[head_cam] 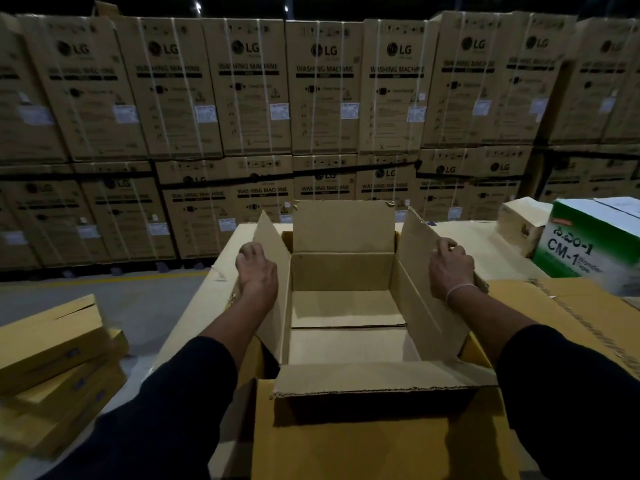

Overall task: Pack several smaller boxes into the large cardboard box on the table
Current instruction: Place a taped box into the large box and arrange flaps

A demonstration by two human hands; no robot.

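Empty large box [346,306] on the table [460,237], side flaps held apart by both hands.

Nearest, the front flap [377,379] sagged inward over the opening and would likely snag a box going in. The left hand [258,268] pressed the left flap [273,271] outward; the right hand [450,268] gripped the right flap [429,271]; released, either might spring back. Flat yellow boxes [55,362] lay stacked well to the left; a green-and-white carton [588,244] crowded the far right.

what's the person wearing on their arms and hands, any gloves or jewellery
No gloves: both the left hand and the right hand are bare. Dark sleeves cover both arms to about mid-forearm, leaving the wrists uncovered. A thin, pale band circles the right wrist. No rings or watch are visible.
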